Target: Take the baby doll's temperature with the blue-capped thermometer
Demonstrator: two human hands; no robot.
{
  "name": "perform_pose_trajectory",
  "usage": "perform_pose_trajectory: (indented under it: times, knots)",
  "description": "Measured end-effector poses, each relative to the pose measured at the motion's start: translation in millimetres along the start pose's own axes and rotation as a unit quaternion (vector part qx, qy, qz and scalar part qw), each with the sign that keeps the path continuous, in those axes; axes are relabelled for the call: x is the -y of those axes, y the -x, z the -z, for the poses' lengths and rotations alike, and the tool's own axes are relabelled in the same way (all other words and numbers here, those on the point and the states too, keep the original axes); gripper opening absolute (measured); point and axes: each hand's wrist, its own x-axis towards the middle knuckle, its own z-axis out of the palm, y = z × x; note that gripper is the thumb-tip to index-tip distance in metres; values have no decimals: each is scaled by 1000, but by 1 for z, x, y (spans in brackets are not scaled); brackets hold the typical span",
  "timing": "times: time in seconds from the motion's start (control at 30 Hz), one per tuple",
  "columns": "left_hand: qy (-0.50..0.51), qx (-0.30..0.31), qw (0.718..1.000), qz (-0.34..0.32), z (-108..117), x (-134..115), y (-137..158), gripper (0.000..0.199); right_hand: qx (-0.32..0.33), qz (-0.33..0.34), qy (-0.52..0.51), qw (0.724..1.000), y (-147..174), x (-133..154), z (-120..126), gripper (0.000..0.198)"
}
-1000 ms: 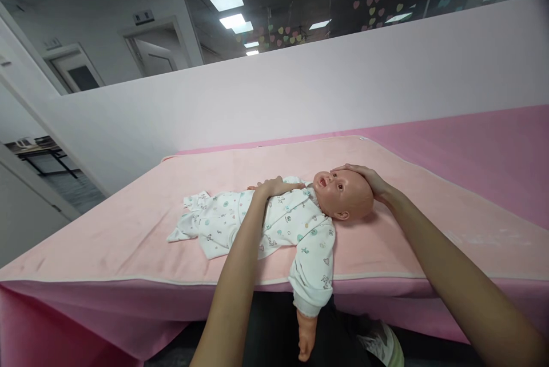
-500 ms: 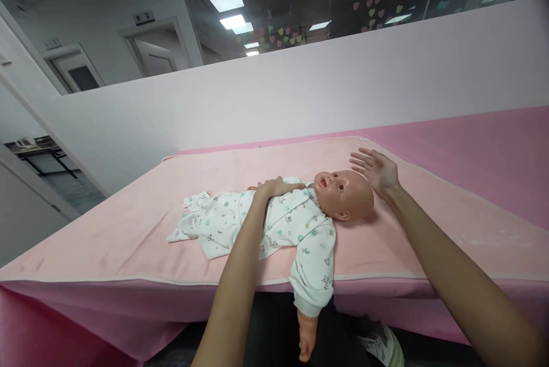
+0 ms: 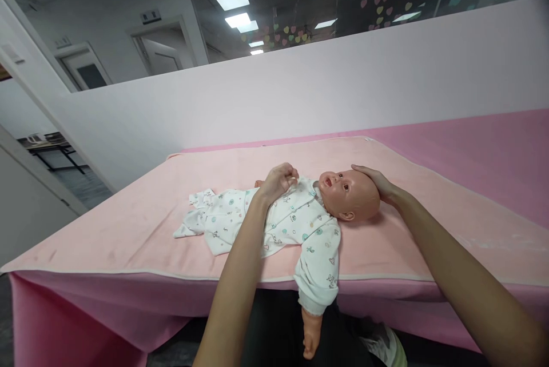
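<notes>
A baby doll [image 3: 349,194] in white printed clothes [image 3: 295,218] lies on its back, its head towards the right. One doll arm [image 3: 311,332] hangs over the front edge. Above the doll's chest, my left hand [image 3: 279,181] is raised with loosely bent fingers and no object visible in it. Its wrist and forearm cross the doll's middle. My right hand [image 3: 377,179] rests open against the top of the doll's head, fingers stretched along the far side; some of them are hidden behind the head.
A pale pink blanket [image 3: 146,218] with white edging lies under the doll, over a darker pink cloth [image 3: 493,144]. Behind stands a white low wall [image 3: 300,98] with glass above. A desk [image 3: 55,147] shows through a gap at the left.
My left hand has lifted off the doll's chest and its fingers have bent. My right hand has come down from beside the head onto its top. The view has shifted slightly.
</notes>
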Motion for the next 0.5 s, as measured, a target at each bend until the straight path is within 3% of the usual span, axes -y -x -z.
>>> perform_pose_trajectory:
  times: [0.1, 0.2, 0.3, 0.37, 0.43, 0.5]
  knots:
    - [-110, 151, 981, 47, -9, -11, 16, 35, 2, -2, -8, 1000, 1, 1, -3, 40]
    - [-205, 193, 959, 31, -19, -15, 24, 39, 10, -8, -21, 1000, 5, 5, -8, 40]
    - [-206, 132, 969, 33, -22, -11, 23, 37, 9, -3, -19, 1000, 8, 9, -12, 38]
    - [-155, 68, 984, 53, -19, -6, 20, 35, 3, 0, -11, 1000, 9, 9, -12, 37]
    - [-56, -23, 995, 85, -12, 0, 16, 35, -4, -5, -4, 1000, 7, 8, -10, 38]
    - [86, -117, 983, 114, -1, 5, 13, 34, -12, -15, -7, 1000, 5, 5, -7, 38]
